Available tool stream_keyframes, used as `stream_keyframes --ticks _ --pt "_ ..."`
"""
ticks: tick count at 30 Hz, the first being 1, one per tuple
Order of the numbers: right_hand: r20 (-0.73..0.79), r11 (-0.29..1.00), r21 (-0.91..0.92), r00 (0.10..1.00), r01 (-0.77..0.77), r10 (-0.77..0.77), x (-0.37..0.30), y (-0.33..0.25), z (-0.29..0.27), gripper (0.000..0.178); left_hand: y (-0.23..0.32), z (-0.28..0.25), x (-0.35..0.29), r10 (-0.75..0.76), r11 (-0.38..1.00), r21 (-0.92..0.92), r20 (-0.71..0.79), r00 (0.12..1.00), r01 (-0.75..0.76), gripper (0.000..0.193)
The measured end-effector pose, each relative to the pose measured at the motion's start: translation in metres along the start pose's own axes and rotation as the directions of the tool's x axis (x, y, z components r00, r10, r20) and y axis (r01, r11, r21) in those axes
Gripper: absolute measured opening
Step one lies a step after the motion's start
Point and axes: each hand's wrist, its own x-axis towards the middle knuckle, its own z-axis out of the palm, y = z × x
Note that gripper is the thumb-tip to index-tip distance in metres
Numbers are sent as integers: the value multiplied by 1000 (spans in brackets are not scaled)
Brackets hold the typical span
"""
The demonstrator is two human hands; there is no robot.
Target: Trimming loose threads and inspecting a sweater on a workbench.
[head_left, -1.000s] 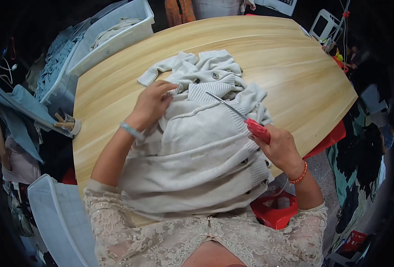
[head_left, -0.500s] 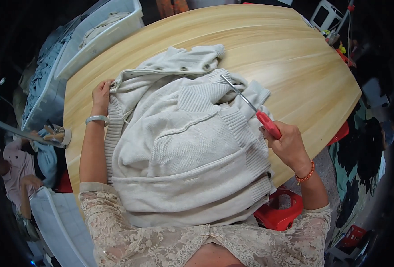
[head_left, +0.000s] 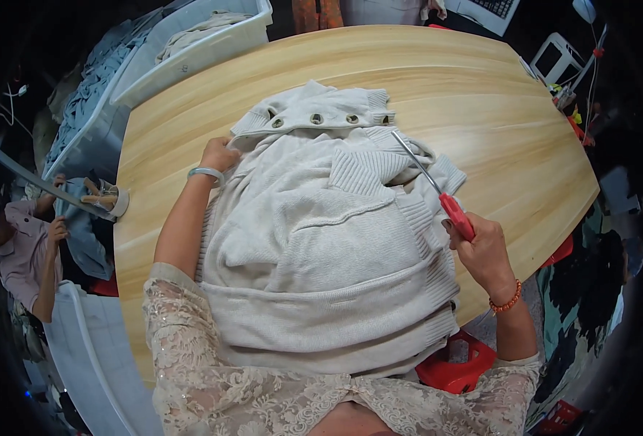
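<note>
A cream knitted cardigan (head_left: 350,240) lies bunched on the table in front of me, its front edge reaching my body. At its far side a ribbed band with several round dark buttons (head_left: 316,118) faces up. My left hand (head_left: 220,154) grips the cardigan's edge at the far left, fingers closed and partly hidden by the knit. In my right hand (head_left: 481,251), at the right side, is a red-handled tool with a thin metal shaft (head_left: 457,216). The shaft points up and left over the ribbed cuffs; I cannot tell whether its tip touches them.
The wooden table (head_left: 510,145) has a curved far edge. White bins (head_left: 190,62) of clothes stand beyond its left side, near a small cup of wooden-handled tools (head_left: 105,200). Another person (head_left: 27,251) handles blue cloth at left. A red stool (head_left: 458,363) sits below the right edge.
My left hand has moved right and inward, still gripping the cardigan's edge. The buttoned band now lies flatter, with its buttons showing. The tool stays in my right hand. The view has shifted slightly.
</note>
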Motion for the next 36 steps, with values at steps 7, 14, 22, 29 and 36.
stream_keyframes --ticks 7,14,22,29,36 --pt "-141 987 89 983 132 -119 6 -26 -12 31 165 -51 -92 420 767 -387 -301 856 -512 16" --pt "-317 837 -18 791 547 -524 11 -102 22 27 253 -80 -310 953 185 -184 -206 222 -965 24" --pt "-403 883 -413 825 223 -396 26 -35 5 21 160 -145 -331 797 588 219 -322 511 -779 39" --pt "-446 833 -509 762 216 -470 -12 -37 -50 28 126 -184 -322 843 537 611 -377 383 -582 28" --pt "-29 827 -523 966 205 -258 -129 0 -72 46 71 -93 -395 721 674 251 -18 693 -695 26"
